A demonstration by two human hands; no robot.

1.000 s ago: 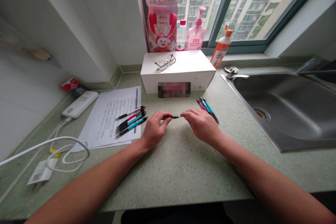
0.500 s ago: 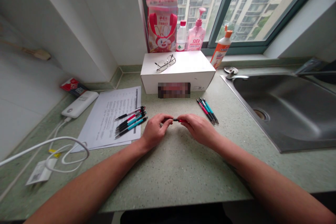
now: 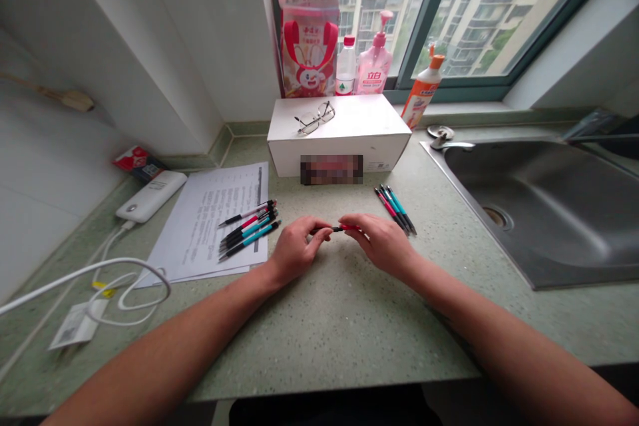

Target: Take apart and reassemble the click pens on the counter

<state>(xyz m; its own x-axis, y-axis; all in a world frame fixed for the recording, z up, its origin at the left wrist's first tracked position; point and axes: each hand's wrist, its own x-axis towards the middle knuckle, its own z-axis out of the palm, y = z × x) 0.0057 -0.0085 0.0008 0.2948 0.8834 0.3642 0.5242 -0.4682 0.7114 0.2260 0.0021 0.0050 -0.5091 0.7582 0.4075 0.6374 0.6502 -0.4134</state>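
Note:
My left hand (image 3: 295, 249) and my right hand (image 3: 380, 241) meet over the middle of the speckled green counter (image 3: 324, 319). Between them they pinch a red and black pen (image 3: 337, 229), the left fingers on its black end and the right fingers on its red barrel. A fan of several pens (image 3: 248, 228) lies to the left on printed papers (image 3: 212, 219). A smaller bunch of pens (image 3: 395, 208) lies just right of my right hand.
A white box (image 3: 339, 133) with glasses (image 3: 314, 118) on it stands behind my hands. A red bag (image 3: 309, 46), bottles and a pink pump bottle (image 3: 373, 60) line the window. A steel sink (image 3: 549, 206) is right; a power bank (image 3: 150, 196) and white cable (image 3: 100, 276) left.
My hands have drawn closer together on the pen. The red barrel now shows at my right fingers, where a second ago only the black part showed between the hands.

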